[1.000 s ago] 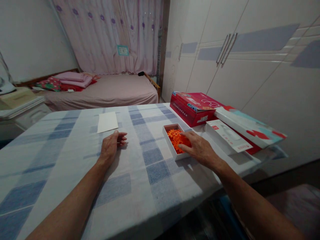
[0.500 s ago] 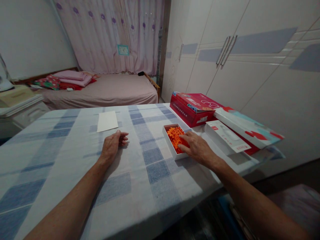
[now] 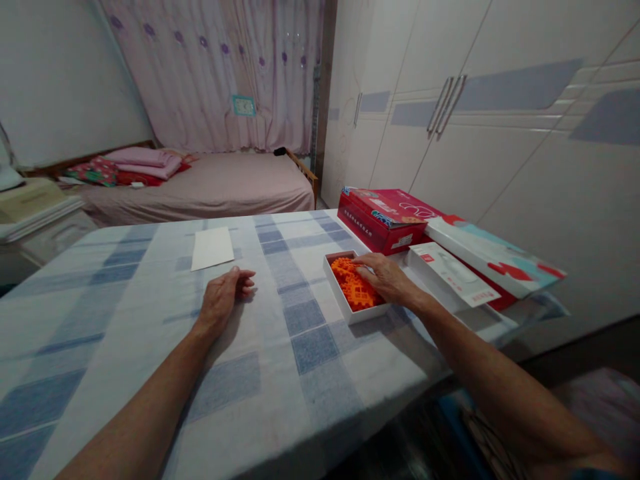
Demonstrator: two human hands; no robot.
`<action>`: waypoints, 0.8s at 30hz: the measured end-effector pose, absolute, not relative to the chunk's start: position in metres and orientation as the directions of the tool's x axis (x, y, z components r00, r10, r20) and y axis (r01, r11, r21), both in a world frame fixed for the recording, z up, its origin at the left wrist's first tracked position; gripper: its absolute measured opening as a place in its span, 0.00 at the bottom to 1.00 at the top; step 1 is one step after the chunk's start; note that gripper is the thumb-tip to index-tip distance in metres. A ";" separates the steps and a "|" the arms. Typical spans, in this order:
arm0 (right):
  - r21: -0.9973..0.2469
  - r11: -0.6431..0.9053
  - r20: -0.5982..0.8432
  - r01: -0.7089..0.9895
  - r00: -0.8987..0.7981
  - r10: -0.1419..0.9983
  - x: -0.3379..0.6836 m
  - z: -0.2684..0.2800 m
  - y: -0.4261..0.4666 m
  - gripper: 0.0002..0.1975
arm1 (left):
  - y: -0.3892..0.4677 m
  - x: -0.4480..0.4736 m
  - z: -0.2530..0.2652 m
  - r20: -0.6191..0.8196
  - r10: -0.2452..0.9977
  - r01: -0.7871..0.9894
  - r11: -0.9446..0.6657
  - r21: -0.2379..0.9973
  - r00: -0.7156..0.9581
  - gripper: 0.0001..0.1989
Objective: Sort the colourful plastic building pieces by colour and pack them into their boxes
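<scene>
My right hand (image 3: 387, 277) reaches over a small white box (image 3: 343, 303) filled with orange interlocking plastic pieces (image 3: 360, 293). Its fingers are apart and bent down, the tips touching the pieces; I see no single piece held, though some fingertips are hidden. On the checked tablecloth to the left rests my left hand (image 3: 223, 297), thumb up and fingers loosely bent, holding nothing. Just beyond it lies a blank white card (image 3: 213, 248), apart from the fingers.
A red box (image 3: 377, 230) stands behind the white box. To its right are a large colourful flat box (image 3: 490, 250) and an open white carton with a printed flap (image 3: 453, 273). The table's front edge (image 3: 400, 407) runs below my right forearm. A bed (image 3: 240, 177) stands beyond.
My right hand's fingers have shifted back and up a little in the box, and the orange pieces lie differently, with more of them showing. My left hand stays put on the cloth.
</scene>
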State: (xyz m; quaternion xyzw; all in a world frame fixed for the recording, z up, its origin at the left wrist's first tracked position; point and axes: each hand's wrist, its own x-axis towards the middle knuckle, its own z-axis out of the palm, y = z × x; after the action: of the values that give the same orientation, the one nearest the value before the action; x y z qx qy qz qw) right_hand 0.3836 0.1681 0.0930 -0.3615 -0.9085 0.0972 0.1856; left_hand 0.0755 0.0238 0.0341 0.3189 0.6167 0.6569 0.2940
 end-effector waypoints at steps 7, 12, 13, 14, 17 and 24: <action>-0.372 0.779 0.401 0.506 -0.669 0.626 0.403 0.093 0.140 0.07 | 0.024 0.080 0.040 0.045 0.768 -0.009 -0.065 0.998 -0.639 0.28; -0.400 0.795 0.439 0.457 -0.666 0.604 0.401 0.090 0.137 0.07 | 0.025 0.077 0.035 0.048 0.771 -0.005 -0.066 0.998 -0.636 0.29; -0.403 0.792 0.459 0.459 -0.647 0.609 0.400 0.091 0.139 0.08 | 0.025 0.075 0.033 0.047 0.773 -0.007 -0.067 0.998 -0.632 0.29; -0.403 0.790 0.474 0.461 -0.633 0.611 0.398 0.093 0.141 0.08 | 0.026 0.074 0.032 0.048 0.775 -0.008 -0.069 0.998 -0.630 0.29; -0.391 0.804 0.478 0.447 -0.648 0.593 0.386 0.101 0.145 0.08 | 0.026 0.074 0.030 0.050 0.775 -0.018 -0.078 0.997 -0.629 0.28; -0.340 0.884 0.313 0.321 -0.848 0.429 0.295 0.125 0.114 0.14 | 0.028 0.073 0.036 0.194 0.452 0.049 -0.313 0.949 -0.871 0.24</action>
State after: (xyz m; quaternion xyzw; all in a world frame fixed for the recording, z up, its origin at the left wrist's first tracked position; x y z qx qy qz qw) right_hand 0.2945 0.1140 0.1248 -0.1972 -0.9511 0.1388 0.1933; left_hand 0.0733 0.0275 0.0364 0.2189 0.5719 0.7800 0.1291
